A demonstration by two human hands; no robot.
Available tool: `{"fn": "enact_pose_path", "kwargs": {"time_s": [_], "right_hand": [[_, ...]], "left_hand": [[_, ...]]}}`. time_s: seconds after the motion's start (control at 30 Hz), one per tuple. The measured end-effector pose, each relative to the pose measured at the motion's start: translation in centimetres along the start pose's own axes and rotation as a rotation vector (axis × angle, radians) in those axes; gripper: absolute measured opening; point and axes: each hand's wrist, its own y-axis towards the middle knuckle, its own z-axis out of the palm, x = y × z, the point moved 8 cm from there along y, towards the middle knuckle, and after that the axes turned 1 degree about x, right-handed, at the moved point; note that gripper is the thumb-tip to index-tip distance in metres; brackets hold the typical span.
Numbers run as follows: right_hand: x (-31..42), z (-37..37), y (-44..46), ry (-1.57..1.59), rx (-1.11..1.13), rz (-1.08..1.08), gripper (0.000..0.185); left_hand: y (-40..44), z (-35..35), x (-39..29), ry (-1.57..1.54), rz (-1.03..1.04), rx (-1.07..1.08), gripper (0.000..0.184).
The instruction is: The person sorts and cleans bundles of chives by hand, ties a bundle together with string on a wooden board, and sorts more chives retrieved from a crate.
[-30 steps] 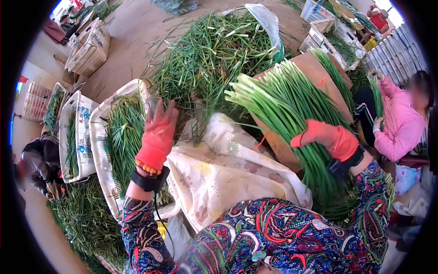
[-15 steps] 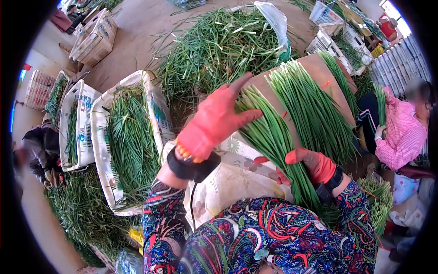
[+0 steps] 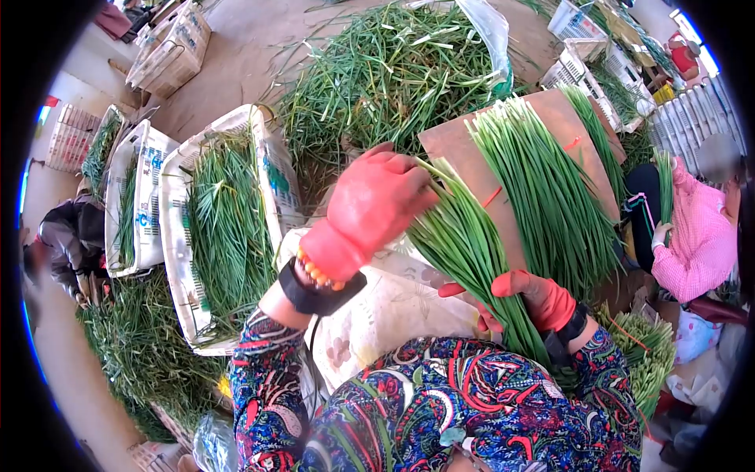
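Bunch of chives (image 3: 464, 228) slants through the centre of the frame, its pale cut ends up and to the left, its green leaves running down and to the right towards my sleeve. My right hand (image 3: 543, 299), gloved in red, grasps it low along that axis, with the thumb over the leaves and the other fingers on the far side. My left hand (image 3: 366, 212) is the nearer to the pale ends: its fingers curl just at them, from the left. I cannot tell whether this grip is closed on any stalks or only against them.

A larger bunch (image 3: 543, 181) lies on the brown board (image 3: 444, 141), just right of the one I hold and roughly parallel to it. A red tie (image 3: 493, 197) shows between the two. Flowered cloth (image 3: 377, 307) spreads below my left hand.
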Motion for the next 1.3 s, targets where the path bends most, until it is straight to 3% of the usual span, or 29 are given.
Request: {"fn": "enact_pose_path", "kwargs": {"time_s": [0.07,0.13,0.17,0.27,0.3,0.4,0.5,0.6,0.63,0.87,0.97,1.0,1.07,1.13,1.2,1.27,1.3], "right_hand": [[0.0,-0.2,0.1,-0.042,0.000,-0.002,0.066],[0.3,-0.2,-0.1,-0.045,-0.005,-0.002,0.067],[0.3,0.1,-0.3,-0.026,-0.008,0.004,0.067],[0.2,0.3,0.0,-0.011,-0.025,-0.002,0.067],[0.2,0.4,0.2,-0.015,-0.012,-0.003,0.067],[-0.2,0.1,0.7,-0.013,-0.004,0.000,0.067],[-0.4,-0.1,1.0,-0.010,0.003,-0.024,0.067],[-0.4,0.2,1.3,-0.041,0.017,-0.013,0.068],[-0.4,0.4,1.4,-0.056,0.019,-0.004,0.068],[-0.8,0.5,1.8,-0.094,0.033,0.039,0.068],[-0.9,0.9,1.7,-0.060,0.009,0.042,0.069],[-0.8,1.1,1.6,-0.050,0.006,0.038,0.070],[-0.9,1.1,1.5,-0.024,0.009,0.037,0.070],[-1.1,0.9,1.4,0.005,0.022,0.042,0.071],[-1.0,0.7,1.1,-0.027,-0.014,0.021,0.071],[-0.9,0.4,0.4,-0.020,-0.038,-0.020,0.071],[-0.8,0.2,-0.1,0.002,-0.040,-0.048,0.071]], "left_hand": [[-0.9,-0.4,2.7,0.147,0.005,-0.085,0.012],[-1.3,-2.5,5.3,0.047,-0.372,-0.203,0.009],[-1.4,-3.4,5.3,-0.061,-0.423,-0.225,0.007],[-0.3,-3.6,1.1,-0.001,-0.112,-0.251,0.011],[-0.5,-2.3,0.8,-0.012,-0.185,-0.122,0.016],[-1.1,-0.1,1.8,-0.123,-0.316,-0.006,0.020],[-1.8,0.8,2.7,-0.256,-0.356,-0.049,0.022],[-2.4,1.2,3.4,-0.325,-0.539,-0.038,0.023],[-2.5,1.0,3.2,-0.206,-0.552,-0.028,0.022],[-3.9,2.2,3.9,-0.221,-0.505,-0.128,0.019],[-3.9,0.7,4.1,-0.142,-0.414,-0.241,0.015],[-4.0,-0.3,4.3,-0.107,-0.314,-0.401,0.013],[-4.3,-1.6,6.3,-0.033,-0.393,-0.379,0.013],[-5.0,-4.1,8.6,0.124,-0.361,-0.485,0.010],[-7.1,-7.7,13.7,0.306,-0.456,-0.585,0.004],[-11.2,-12.5,22.1,0.559,-0.621,-0.639,0.005],[-12.9,-15.3,24.9,0.527,-0.786,-0.620,0.013]]}}
